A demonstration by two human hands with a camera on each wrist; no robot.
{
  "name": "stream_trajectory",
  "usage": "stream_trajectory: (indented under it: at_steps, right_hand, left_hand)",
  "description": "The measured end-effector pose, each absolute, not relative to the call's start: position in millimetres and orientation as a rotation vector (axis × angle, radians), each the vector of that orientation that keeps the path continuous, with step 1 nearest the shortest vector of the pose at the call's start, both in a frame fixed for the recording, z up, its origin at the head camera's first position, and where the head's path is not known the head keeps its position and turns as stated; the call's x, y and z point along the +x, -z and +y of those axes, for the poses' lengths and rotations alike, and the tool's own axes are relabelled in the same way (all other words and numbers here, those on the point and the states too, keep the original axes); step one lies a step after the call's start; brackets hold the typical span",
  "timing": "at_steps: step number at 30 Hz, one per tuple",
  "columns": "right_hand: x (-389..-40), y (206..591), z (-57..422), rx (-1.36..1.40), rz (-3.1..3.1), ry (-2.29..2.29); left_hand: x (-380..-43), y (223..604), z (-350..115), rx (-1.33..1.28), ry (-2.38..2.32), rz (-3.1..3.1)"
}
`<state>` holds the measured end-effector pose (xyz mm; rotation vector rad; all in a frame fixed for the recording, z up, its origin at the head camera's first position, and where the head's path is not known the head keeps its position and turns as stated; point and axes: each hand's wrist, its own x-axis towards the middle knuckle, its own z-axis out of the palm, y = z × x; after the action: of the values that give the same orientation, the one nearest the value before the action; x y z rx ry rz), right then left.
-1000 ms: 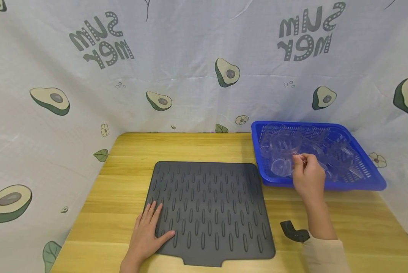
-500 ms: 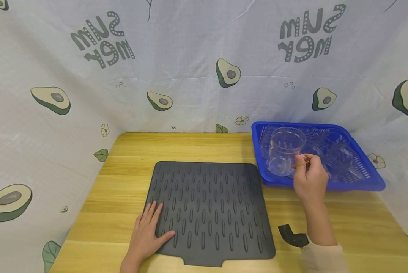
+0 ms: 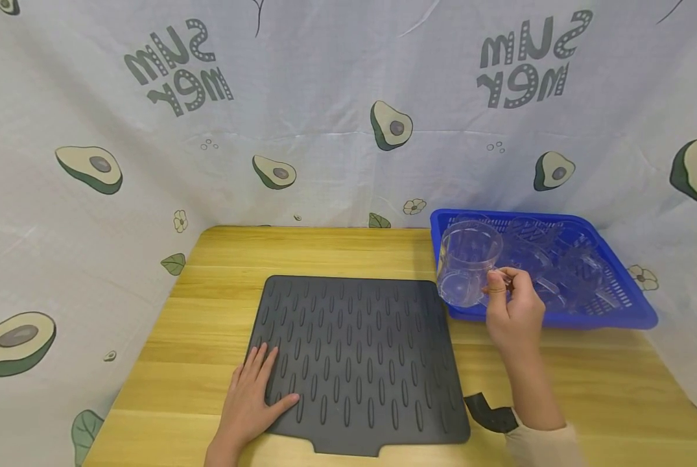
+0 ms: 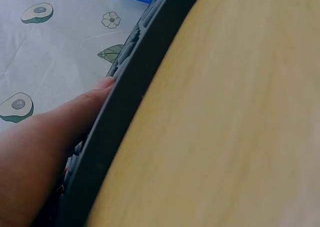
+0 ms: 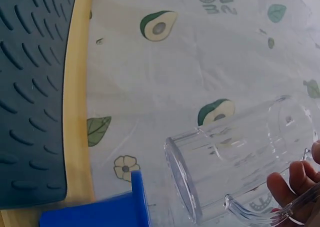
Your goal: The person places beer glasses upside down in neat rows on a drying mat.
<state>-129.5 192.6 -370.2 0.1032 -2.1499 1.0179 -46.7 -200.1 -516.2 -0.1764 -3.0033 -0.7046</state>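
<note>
In the head view my right hand (image 3: 516,310) pinches the handle of a clear mug (image 3: 469,263), its rim upward. The mug overlaps the left front rim of a blue plastic basket (image 3: 593,318), which holds several more clear mugs (image 3: 581,269). The right wrist view has the mug (image 5: 240,154) from the side, with curled fingers (image 5: 295,182) at its handle. My left hand (image 3: 249,399) lies with spread fingers on the left edge of a dark grey ridged mat (image 3: 360,363). The left wrist view catches part of that hand (image 4: 65,117) along the mat's edge (image 4: 130,87).
A wooden table (image 3: 208,311) carries the mat and the basket, the basket at the back right. A white cloth (image 3: 325,78) with avocado prints hangs behind and at the sides. A black curved piece (image 3: 491,414) sits at my right wrist.
The right hand has brought the mug up and to the left, from over the basket's inside to its left front rim. My left hand stays in place on the mat.
</note>
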Motion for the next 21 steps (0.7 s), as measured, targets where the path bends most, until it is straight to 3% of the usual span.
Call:
stream_trajectory:
  at_steps: [21]
  right_hand:
    - [-124.6, 378.9, 159.1, 0.243, -2.146, -1.2]
  left_hand:
    - [-46.7, 516.1, -200.0, -0.175, 0.698, -3.002]
